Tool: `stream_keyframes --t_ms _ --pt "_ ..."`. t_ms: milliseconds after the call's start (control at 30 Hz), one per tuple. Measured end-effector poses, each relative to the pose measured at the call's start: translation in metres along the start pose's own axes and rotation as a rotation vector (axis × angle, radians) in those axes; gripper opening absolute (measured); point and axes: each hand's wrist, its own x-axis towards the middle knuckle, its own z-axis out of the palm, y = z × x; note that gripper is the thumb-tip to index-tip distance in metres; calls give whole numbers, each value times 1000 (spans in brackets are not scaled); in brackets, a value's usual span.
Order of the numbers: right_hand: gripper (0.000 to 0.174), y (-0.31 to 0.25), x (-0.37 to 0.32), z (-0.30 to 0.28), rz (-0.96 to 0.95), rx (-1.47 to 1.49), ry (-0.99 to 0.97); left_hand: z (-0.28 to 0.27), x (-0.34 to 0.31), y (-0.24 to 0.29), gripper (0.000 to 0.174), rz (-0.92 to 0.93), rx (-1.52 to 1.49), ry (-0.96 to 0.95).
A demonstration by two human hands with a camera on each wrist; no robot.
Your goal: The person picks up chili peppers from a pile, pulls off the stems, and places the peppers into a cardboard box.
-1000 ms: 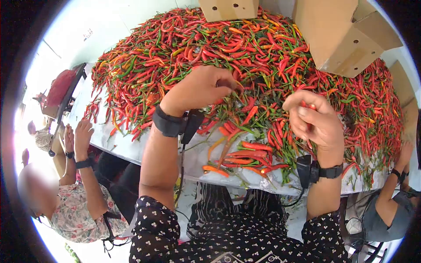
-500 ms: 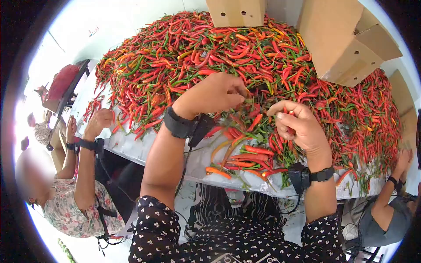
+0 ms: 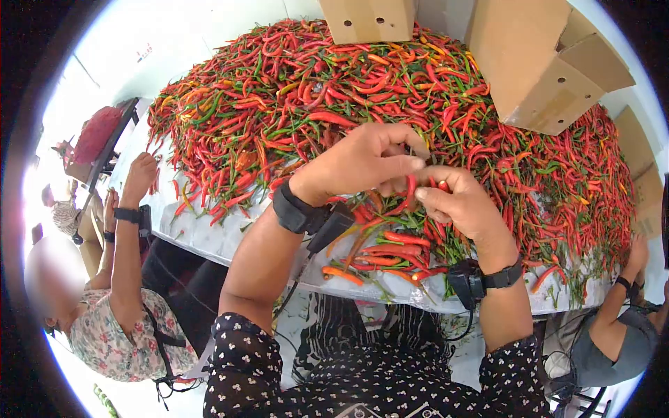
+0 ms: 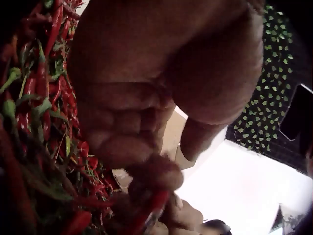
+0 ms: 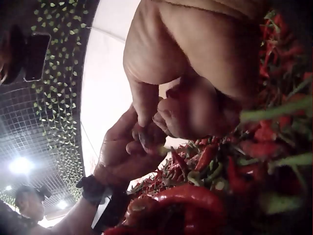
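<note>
In the head view both hands meet above the near part of the chili heap. My right hand has curled fingers and pinches a red chili; another bit of red shows among its fingers. Close against it, my left hand has bent fingers, its thumb tip near the right fingertips. The left wrist view shows the left thumb apart from its curled fingers and a red chili at the fingertips. The right wrist view shows the right thumb on a dark red chili; the left grip is unclear.
Larger red and orange chilies lie near the table's front edge, beside green stems. Two cardboard boxes stand on the heap at the back. One person sits at the left, another at the right.
My left hand has moved right and slightly down, and my right hand has come left, so they now meet. The left neighbour's nearer hand has lifted and shifted.
</note>
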Motion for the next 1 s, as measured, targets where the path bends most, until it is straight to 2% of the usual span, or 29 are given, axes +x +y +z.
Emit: stream_keyframes --t_ms 67,133,200,233,333,367,433,567,633,667,733,767,833,867,933,1000 --pt "15 -3 -2 -6 60 -169 -122 -1 -4 5 23 45 53 -96" --pt "15 -9 -3 -8 69 -206 -105 -13 -6 -1 20 -21 79 -70" --pt "15 -11 -4 -11 76 -244 -86 -28 -8 -4 17 176 696 -90" --pt "17 -11 -4 -13 94 -270 -66 -30 -11 -4 20 96 715 -87" --pt "19 -12 -3 -17 112 -337 -34 -29 -7 -13 24 74 883 -97" --pt "19 -11 -3 -17 112 -377 -19 -27 -5 -19 24 73 882 -95" --pt "19 -9 -1 -17 99 -340 -10 -20 -1 -25 26 241 876 -138" --pt "20 -9 0 -15 75 -301 0 -8 1 -21 26 145 1008 -167" --pt "20 -10 0 -15 70 -322 -11 -9 4 -17 26 111 803 -340" --pt "21 -10 0 -14 63 -342 -21 -8 2 -14 26 109 803 -339" --pt "21 -16 -3 -8 37 -366 -3 -7 -5 -2 23 56 426 -229" --pt "22 -17 -3 -6 13 -388 15 -10 -6 -4 23 51 428 -226" --pt "22 -10 -1 -12 4 -370 3 -17 -8 -5 22 195 528 -46" --pt "22 -8 0 -15 -5 -358 -5 -21 -12 -3 22 192 533 -41" --pt "22 -11 0 -16 30 -346 -9 -26 -24 14 26 62 817 -37" --pt "23 -11 -1 -18 65 -329 -9 -29 -34 12 29 -5 855 -69"
